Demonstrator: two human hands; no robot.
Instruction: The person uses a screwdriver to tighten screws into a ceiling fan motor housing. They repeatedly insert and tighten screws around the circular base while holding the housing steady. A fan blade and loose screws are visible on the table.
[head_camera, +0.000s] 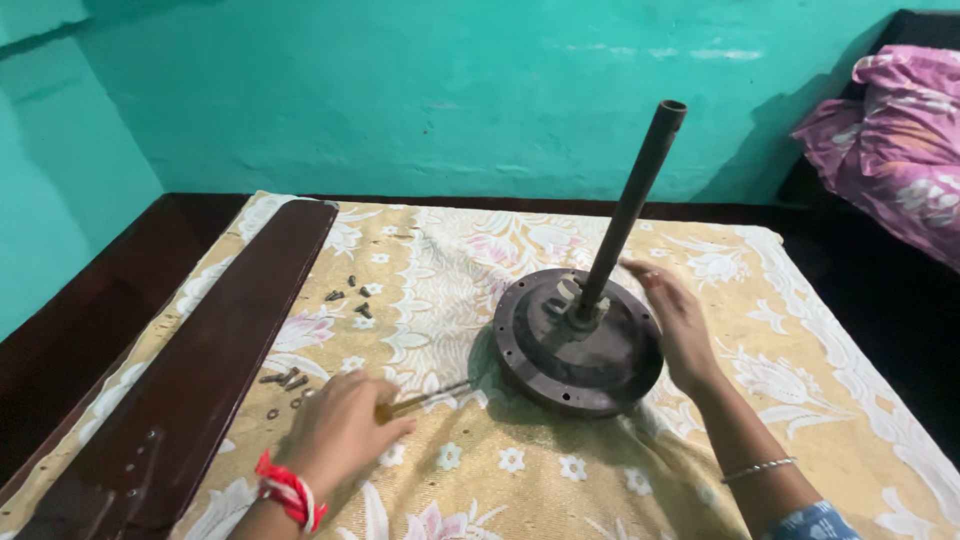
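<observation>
A dark round fan motor housing with a long dark rod rising from its middle lies on a floral cloth. My right hand rests against the housing's right rim, fingers spread. My left hand, with a red thread band at the wrist, grips a screwdriver whose yellow handle and metal shaft point toward the housing. Small dark screws lie loose on the cloth, and more bolts and washers sit just left of my left hand.
Dark brown fan blades lie along the left side of the cloth. The cloth covers a dark wooden table against a turquoise wall. A pink and purple bundle of fabric lies at the far right.
</observation>
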